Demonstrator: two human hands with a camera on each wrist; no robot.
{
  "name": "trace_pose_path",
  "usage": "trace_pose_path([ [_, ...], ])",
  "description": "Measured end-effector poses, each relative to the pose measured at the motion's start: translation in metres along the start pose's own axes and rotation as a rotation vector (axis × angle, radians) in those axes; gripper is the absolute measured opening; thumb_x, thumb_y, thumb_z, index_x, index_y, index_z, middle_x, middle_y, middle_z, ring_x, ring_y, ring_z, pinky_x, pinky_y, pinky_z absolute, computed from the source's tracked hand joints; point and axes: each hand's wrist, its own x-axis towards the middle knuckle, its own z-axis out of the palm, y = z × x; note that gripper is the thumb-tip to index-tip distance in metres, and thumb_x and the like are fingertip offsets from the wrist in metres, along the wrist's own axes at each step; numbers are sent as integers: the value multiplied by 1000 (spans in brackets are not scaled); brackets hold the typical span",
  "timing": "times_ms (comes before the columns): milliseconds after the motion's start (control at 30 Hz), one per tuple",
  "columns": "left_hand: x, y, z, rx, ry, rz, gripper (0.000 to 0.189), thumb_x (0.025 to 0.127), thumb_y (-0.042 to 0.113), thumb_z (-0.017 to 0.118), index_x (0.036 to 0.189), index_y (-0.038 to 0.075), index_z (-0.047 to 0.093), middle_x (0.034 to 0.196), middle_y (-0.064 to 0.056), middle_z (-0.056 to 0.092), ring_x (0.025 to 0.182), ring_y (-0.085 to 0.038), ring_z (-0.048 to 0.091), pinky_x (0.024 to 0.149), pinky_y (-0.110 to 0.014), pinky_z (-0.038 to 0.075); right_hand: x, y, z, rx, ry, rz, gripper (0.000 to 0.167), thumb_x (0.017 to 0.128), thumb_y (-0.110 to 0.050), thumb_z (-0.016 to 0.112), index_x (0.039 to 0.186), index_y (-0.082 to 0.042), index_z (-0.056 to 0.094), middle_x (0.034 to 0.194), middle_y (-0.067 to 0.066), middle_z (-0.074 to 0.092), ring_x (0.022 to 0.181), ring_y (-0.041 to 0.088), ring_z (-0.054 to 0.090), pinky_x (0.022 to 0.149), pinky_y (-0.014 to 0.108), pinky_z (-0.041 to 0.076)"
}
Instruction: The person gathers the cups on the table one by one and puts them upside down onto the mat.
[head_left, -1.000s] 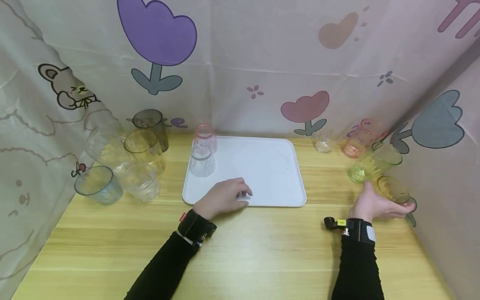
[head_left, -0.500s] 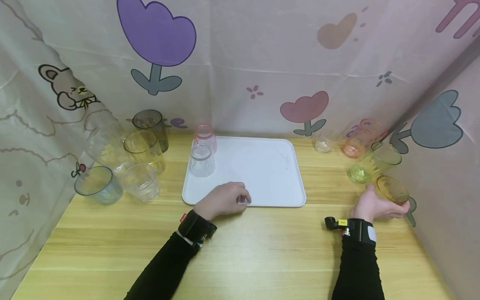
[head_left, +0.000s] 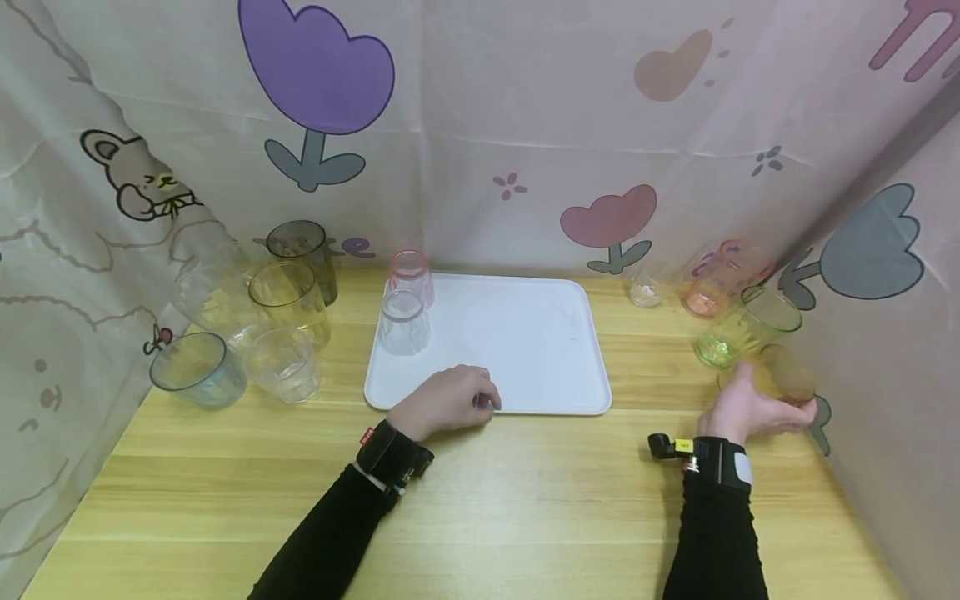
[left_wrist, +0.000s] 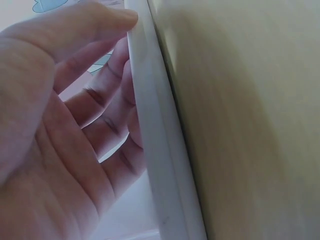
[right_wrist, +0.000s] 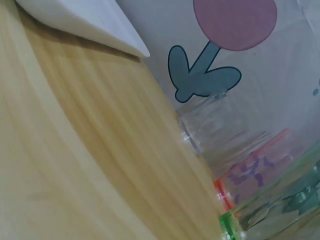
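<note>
My left hand rests at the front edge of the white tray, its fingers loosely curled. In the left wrist view, the thumb of the left hand touches or nearly touches the tray's rim; nothing shows between thumb and fingers. At the far right, my right hand grips an amber drinking glass, thumb and fingers spread around its near side. That glass looks tilted, and the hand hides part of it. Behind it stands a green glass. The right wrist view shows neither hand nor amber glass.
On the tray's left stand a clear glass and a pink glass. Several glasses cluster on the left, including a bluish glass and a dark glass. A pink-orange glass and small clear glass stand back right, near the curtain.
The amber glass in my right hand has tipped, so its rim no longer faces up as before, and the fingers have drawn in around it. My left fingers have curled slightly more.
</note>
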Motion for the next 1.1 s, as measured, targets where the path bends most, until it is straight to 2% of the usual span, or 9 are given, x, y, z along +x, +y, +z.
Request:
trace_pose_path([
  [200,-1,1,-1,-20,2,-12,15,89,14,72,100,19,80,92,9,67,83,-6,58,77,-23,53,-10,-6,3,132,-44,-53,99,84,-4,81,156,-28,17,158,-16,19,142,-7,24,114,10,33],
  [433,-2,3,-2,-21,12,-17,13,88,11,72,96,20,78,90,10,64,83,-6,57,75,-23,51,-25,-14,8,212,-178,-46,92,88,-17,82,152,-25,17,154,-14,19,143,-4,25,117,12,27],
  [667,-3,4,-4,-24,2,-28,15,88,11,72,97,21,78,90,9,63,83,-7,56,74,-24,51,-42,-15,21,267,-227,-98,67,88,-18,82,130,-21,30,122,-7,30,120,4,39,101,16,37],
  [767,-3,5,-5,-25,21,-23,15,88,12,72,99,20,78,91,9,64,83,-8,57,74,-24,51,-50,-13,25,278,-256,-109,62,88,-18,82,126,-20,34,118,-7,34,116,5,41,100,17,37],
  [867,-2,5,-5,-18,72,-7,16,90,15,72,105,19,77,94,8,64,85,-8,58,75,-24,51,-59,-11,28,258,-300,-107,60,90,-23,81,127,-21,34,117,-7,34,116,7,41,100,19,38],
  [933,-2,4,-5,-5,129,13,19,92,19,72,110,19,76,97,8,65,87,-8,59,75,-23,51,-66,-9,31,242,-328,-106,60,90,-26,80,129,-20,35,118,-6,35,116,9,43,98,19,40],
  [1000,-1,3,-5,12,210,45,23,93,21,73,115,18,74,101,7,65,89,-9,61,74,-22,52,-75,-6,33,225,-365,-106,61,91,-28,79,133,-20,36,119,-5,38,115,9,45,96,20,43],
  [1100,1,2,-5,33,364,119,28,91,20,77,118,16,72,108,5,66,94,-11,65,74,-21,54,-89,-2,38,216,-434,-113,62,92,-30,78,137,-17,38,120,-3,45,109,10,48,90,20,45],
])
